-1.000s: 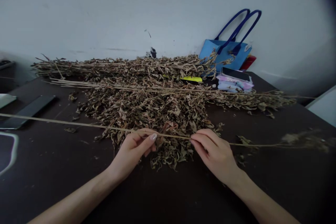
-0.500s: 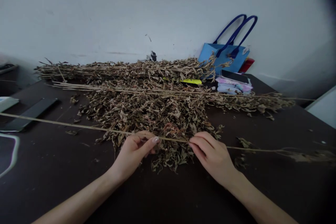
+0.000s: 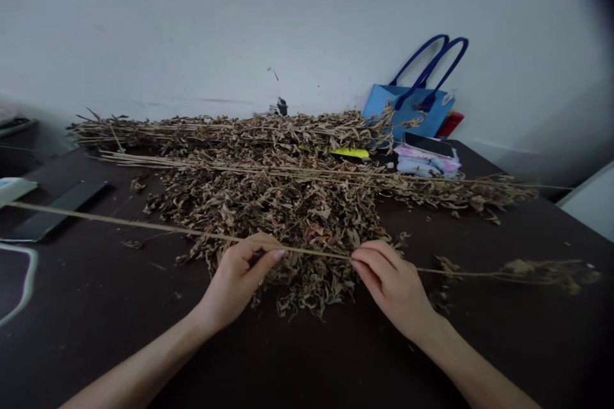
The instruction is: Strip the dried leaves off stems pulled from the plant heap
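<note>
A long, thin dried plant stalk (image 3: 144, 224) runs across the view, bare on the left and with a few withered leaves (image 3: 551, 273) at its right end. My left hand (image 3: 240, 278) pinches it between thumb and fingers. To the right, my right hand (image 3: 391, 281) is closed on the same stalk, its fingertips pressed together. A short bare stretch shows between the hands. Beneath and behind them lies a heap of crumpled dried leaves (image 3: 268, 198), partly hidden by my left hand.
Further back lie bundled leafy stalks (image 3: 201, 131) and more bare stalks (image 3: 144, 161). A blue bag (image 3: 384, 102) stands against the wall, near a phone on folded cloth (image 3: 426, 160). A dark flat device (image 3: 62, 204) and a white cable (image 3: 29, 281) are on the dark table (image 3: 288, 370) at left.
The stalk has shifted slightly to the right, its left tip now showing. Both hands keep their grip, with my left hand slightly further left. The view has tilted up a little.
</note>
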A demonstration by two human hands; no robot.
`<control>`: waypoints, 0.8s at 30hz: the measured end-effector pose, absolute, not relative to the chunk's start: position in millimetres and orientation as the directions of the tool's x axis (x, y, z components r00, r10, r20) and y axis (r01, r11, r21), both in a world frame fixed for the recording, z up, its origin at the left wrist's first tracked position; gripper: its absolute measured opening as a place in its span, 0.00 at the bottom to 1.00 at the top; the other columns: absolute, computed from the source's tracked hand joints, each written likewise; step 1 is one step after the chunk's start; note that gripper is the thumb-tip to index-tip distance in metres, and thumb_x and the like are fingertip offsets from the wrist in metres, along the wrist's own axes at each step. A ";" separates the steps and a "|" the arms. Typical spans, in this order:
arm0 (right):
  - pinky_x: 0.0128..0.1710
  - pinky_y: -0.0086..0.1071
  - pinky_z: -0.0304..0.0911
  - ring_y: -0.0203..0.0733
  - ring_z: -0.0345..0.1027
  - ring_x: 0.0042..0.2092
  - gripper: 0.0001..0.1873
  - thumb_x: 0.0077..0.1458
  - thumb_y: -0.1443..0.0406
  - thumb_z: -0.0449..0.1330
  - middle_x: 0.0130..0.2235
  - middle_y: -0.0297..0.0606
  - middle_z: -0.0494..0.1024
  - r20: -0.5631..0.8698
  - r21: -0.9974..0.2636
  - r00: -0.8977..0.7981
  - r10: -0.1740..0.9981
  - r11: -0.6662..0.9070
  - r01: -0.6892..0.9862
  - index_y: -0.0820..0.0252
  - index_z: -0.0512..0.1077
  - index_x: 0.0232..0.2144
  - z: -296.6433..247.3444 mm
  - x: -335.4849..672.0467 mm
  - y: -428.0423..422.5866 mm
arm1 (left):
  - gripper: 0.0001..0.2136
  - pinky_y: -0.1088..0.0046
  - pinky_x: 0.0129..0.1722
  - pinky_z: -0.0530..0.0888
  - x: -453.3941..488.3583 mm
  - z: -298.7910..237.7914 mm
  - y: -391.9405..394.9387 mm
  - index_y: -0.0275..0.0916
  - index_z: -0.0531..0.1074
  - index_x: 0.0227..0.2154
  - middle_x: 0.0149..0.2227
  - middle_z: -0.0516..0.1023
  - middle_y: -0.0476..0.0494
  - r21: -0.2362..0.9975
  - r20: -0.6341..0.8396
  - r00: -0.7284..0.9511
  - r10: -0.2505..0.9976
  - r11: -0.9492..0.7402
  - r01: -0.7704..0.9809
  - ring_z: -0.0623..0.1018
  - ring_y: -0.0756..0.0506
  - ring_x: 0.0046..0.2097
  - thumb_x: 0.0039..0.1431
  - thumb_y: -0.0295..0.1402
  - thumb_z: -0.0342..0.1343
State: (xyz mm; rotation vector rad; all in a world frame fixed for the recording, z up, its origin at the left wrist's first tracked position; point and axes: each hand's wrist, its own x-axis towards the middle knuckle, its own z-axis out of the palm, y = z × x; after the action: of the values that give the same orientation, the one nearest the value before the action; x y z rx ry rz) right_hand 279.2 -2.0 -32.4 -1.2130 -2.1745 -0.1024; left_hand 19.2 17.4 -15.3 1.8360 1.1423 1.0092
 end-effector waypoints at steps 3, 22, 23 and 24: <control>0.32 0.27 0.62 0.36 0.68 0.35 0.06 0.59 0.68 0.51 0.36 0.39 0.71 0.574 -0.222 -0.353 0.739 0.555 0.802 0.61 0.68 0.35 -31.7 281.3 -0.1 | 0.07 0.71 0.37 0.69 16.1 -14.0 19.9 0.37 0.73 0.33 0.34 0.75 0.44 0.874 0.224 0.239 0.945 -0.303 0.379 0.74 0.47 0.37 0.59 0.33 0.52; 0.37 0.29 0.65 0.37 0.68 0.37 0.08 0.58 0.70 0.53 0.37 0.40 0.72 0.598 -0.243 -0.397 0.696 0.629 0.738 0.61 0.70 0.38 -26.4 264.2 -13.9 | 0.11 0.81 0.17 0.58 37.5 -11.3 0.4 0.38 0.74 0.38 0.28 0.77 0.46 0.996 -0.094 0.283 0.954 0.087 0.037 0.61 0.56 0.20 0.53 0.37 0.58; 0.37 0.29 0.65 0.37 0.68 0.38 0.08 0.58 0.70 0.53 0.38 0.40 0.72 0.601 -0.243 -0.398 0.693 0.633 0.735 0.61 0.70 0.39 -26.3 262.4 -15.0 | 0.11 0.81 0.17 0.57 38.3 -12.1 -0.5 0.38 0.74 0.39 0.28 0.77 0.46 0.995 -0.096 0.295 0.951 0.092 0.028 0.61 0.56 0.20 0.54 0.37 0.58; 0.37 0.29 0.65 0.37 0.68 0.38 0.08 0.58 0.70 0.53 0.38 0.40 0.72 0.603 -0.242 -0.399 0.690 0.635 0.734 0.61 0.70 0.39 -26.5 260.8 -15.8 | 0.11 0.81 0.17 0.58 39.0 -12.7 -1.1 0.38 0.74 0.39 0.28 0.76 0.46 0.995 -0.097 0.308 0.947 0.094 0.022 0.61 0.56 0.20 0.54 0.36 0.58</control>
State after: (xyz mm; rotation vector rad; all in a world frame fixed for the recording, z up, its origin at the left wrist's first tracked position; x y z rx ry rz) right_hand 260.8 -15.8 -26.5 -1.1058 -2.1703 -0.0812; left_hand 39.0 -1.1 -12.7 1.2760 1.0256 0.9047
